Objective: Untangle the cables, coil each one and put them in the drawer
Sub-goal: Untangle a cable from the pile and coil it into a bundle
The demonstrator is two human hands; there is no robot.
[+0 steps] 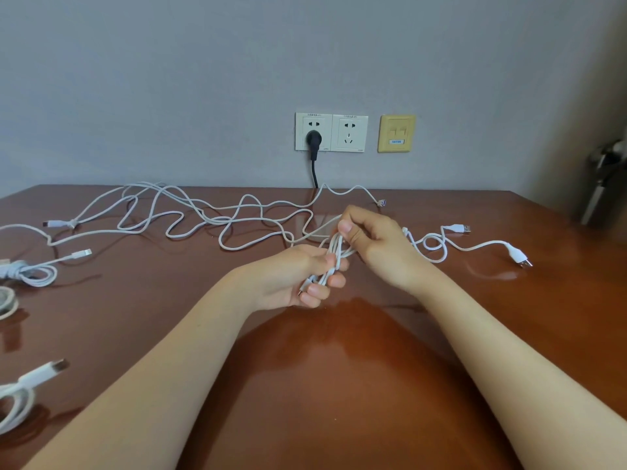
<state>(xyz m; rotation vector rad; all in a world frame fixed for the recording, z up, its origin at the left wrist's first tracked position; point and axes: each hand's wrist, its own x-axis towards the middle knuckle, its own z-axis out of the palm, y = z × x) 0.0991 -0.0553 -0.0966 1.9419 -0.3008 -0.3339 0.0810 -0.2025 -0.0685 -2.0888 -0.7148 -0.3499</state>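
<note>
Beneath both hands spreads a brown table [339,385]. Beyond and to the left of them sprawls the long white tangle [203,215], apparently still to be sorted. Far to the left lie three small coiled cables [34,273]; the nearest one [17,395] looks finished. Just right of the right hand rests one short looped cable [475,247]. The step in hand appears to be coiling: the left hand [305,279] is clamped around a white cable bundle [334,256], while the right hand [369,239], close above, pinches its upper loops. Next, probably, further turns must be drawn in from the tangle. No drawer is visible.
</note>
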